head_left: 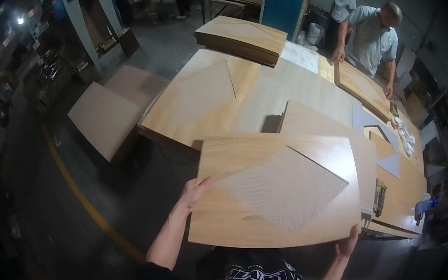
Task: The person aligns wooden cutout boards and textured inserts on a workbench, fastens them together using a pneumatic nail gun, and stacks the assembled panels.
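Note:
A light wood panel (221, 164) with a paler diamond-shaped area in its face is held up in front of me, tilted. My left hand (192, 193) grips its left edge, the thumb over the top face. At the lower right corner my right hand (348, 240) holds the panel's edge, its fingers partly hidden beneath. Behind the panel another plain tan board (313, 116) shows, partly covered by it. Beyond lies a similar panel (197, 86) with a diamond area, flat on the worktable.
A stack of panels (240, 33) stands at the table's far end. Across the table a co-worker (371, 39) handles another panel (362, 86). At right lie a grey frame-shaped template (392, 145), a nail gun or similar tool (380, 198) and a blue-capped bottle (424, 206). Boards (106, 116) sit low at left.

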Action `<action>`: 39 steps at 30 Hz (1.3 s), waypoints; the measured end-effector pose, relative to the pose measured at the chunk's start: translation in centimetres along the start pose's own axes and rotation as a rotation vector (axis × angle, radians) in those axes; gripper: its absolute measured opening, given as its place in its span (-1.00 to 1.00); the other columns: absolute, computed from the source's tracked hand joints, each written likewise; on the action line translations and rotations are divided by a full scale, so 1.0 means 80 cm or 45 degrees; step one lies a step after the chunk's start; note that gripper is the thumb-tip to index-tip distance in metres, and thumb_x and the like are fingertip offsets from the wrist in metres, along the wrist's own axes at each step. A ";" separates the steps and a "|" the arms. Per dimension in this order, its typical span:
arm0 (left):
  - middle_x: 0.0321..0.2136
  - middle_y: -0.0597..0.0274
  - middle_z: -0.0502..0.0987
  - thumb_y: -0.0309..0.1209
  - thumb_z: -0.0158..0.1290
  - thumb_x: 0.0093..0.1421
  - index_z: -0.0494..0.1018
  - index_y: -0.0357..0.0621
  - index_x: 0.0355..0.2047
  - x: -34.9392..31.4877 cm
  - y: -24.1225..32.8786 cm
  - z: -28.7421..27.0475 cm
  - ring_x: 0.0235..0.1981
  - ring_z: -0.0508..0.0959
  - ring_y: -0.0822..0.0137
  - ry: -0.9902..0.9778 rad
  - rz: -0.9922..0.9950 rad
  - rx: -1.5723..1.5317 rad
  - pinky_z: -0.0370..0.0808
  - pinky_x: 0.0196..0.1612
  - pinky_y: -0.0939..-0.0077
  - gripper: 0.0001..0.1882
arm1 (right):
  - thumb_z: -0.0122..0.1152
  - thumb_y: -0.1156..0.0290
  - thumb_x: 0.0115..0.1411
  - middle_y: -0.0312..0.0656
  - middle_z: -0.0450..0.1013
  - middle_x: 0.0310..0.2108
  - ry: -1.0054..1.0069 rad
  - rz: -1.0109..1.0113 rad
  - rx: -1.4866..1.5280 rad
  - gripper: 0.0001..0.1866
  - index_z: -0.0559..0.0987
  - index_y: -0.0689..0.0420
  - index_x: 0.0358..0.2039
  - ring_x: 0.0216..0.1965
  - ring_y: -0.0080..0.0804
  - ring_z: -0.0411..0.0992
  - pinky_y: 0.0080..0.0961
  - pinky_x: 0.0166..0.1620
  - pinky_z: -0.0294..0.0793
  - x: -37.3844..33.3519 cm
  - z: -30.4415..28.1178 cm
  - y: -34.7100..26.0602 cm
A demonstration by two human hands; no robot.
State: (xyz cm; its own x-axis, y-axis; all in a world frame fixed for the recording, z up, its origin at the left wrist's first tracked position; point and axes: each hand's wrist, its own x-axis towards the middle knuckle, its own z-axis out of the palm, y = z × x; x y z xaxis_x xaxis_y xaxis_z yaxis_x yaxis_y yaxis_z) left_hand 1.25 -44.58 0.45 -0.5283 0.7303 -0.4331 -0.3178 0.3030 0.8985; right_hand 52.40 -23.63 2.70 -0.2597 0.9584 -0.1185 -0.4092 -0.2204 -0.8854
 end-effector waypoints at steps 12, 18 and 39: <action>0.35 -0.05 0.15 0.10 0.17 0.25 0.34 -0.36 0.25 -0.064 0.014 -0.090 0.31 0.27 0.17 1.334 0.099 -0.435 0.29 0.31 0.27 -0.18 | 0.24 0.36 0.29 -0.19 0.50 -0.08 -0.376 0.674 0.039 -0.62 0.45 0.24 0.06 0.00 -0.31 0.46 -0.33 0.15 0.43 0.217 0.432 0.248; 0.27 -0.08 0.25 0.04 0.14 0.29 0.28 -0.46 0.23 -0.004 0.043 -0.087 0.25 0.36 0.13 1.429 0.174 -0.564 0.38 0.27 0.26 -0.20 | 0.16 0.47 0.31 -0.20 0.55 -0.06 -0.491 0.851 0.183 -0.70 0.46 0.20 0.04 0.00 -0.36 0.49 -0.36 0.12 0.47 0.284 0.514 0.320; -0.49 0.22 0.60 -0.07 0.08 0.37 0.50 -0.27 -0.35 0.140 0.101 -0.125 -0.50 0.58 0.43 0.459 -0.123 -0.011 0.49 -0.42 0.52 -0.56 | 0.28 0.36 0.25 0.15 0.38 0.15 -0.498 0.324 -0.891 -0.07 -0.06 0.21 0.48 0.03 -0.17 0.50 -0.33 0.04 0.52 0.253 0.526 0.269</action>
State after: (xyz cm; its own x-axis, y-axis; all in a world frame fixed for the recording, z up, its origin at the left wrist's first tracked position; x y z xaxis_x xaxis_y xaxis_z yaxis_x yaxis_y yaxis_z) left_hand -15.13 -40.07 2.17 -0.7383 0.4359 -0.5146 -0.3855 0.3534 0.8524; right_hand 1.52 -16.58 0.13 -0.6079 0.7342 -0.3024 0.3063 -0.1346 -0.9424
